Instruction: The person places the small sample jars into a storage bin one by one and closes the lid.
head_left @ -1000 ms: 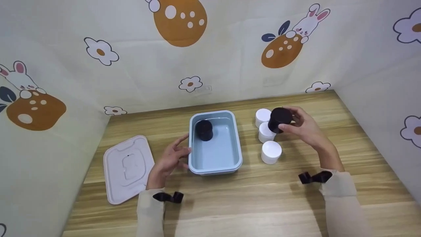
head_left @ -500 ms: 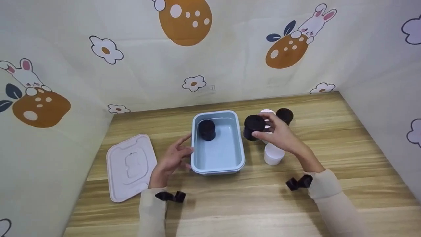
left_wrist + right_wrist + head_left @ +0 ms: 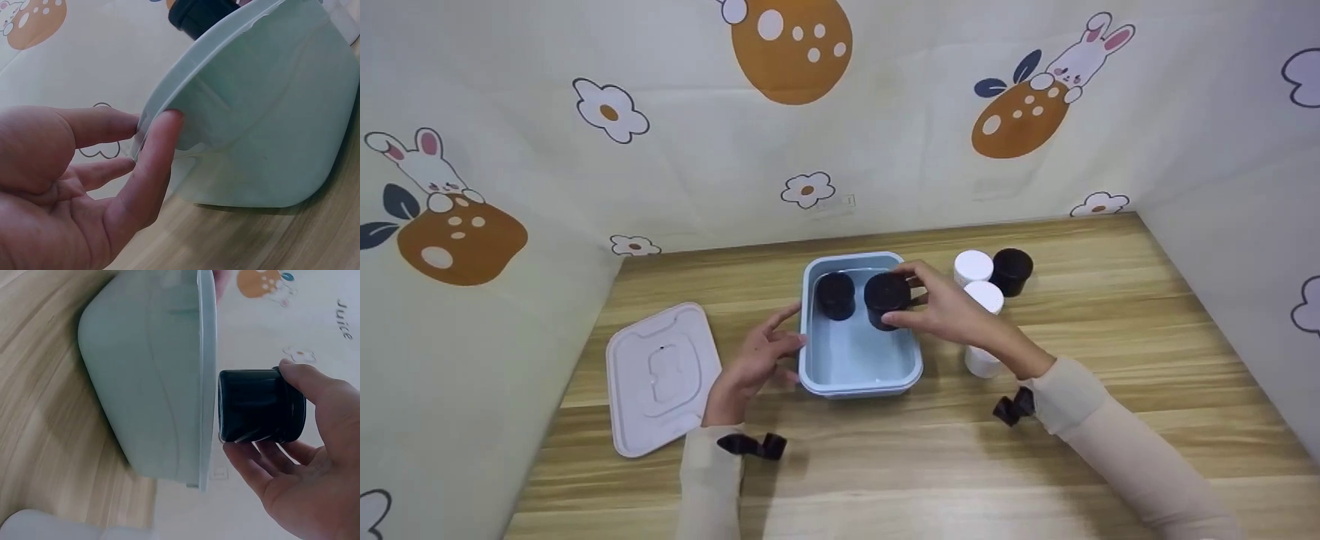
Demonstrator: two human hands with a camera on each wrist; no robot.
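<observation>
My right hand (image 3: 945, 304) holds a black screw-lid jar (image 3: 887, 300) by its sides, thumb on the near side and fingers on the far side. In the right wrist view this jar (image 3: 256, 405) is upright, its base just above the rim of the light-blue plastic box (image 3: 140, 377). Another black jar (image 3: 835, 295) stands inside the box (image 3: 861, 390), in its back left part. My left hand (image 3: 757, 356) is at the box's left side, fingers spread and fairly straight. In the left wrist view its fingertips (image 3: 171, 118) touch the box's rim from outside.
Right of the box stand white jars (image 3: 973, 266), one partly behind my right forearm, and a black jar (image 3: 1012, 270). A pale lid (image 3: 664, 382) lies left on the wooden table (image 3: 885, 480). A patterned cloth (image 3: 720, 172) rises behind and along both sides.
My right hand has carried the black jar leftward from the white jars to over the box. My left hand has stayed at the box's side.
</observation>
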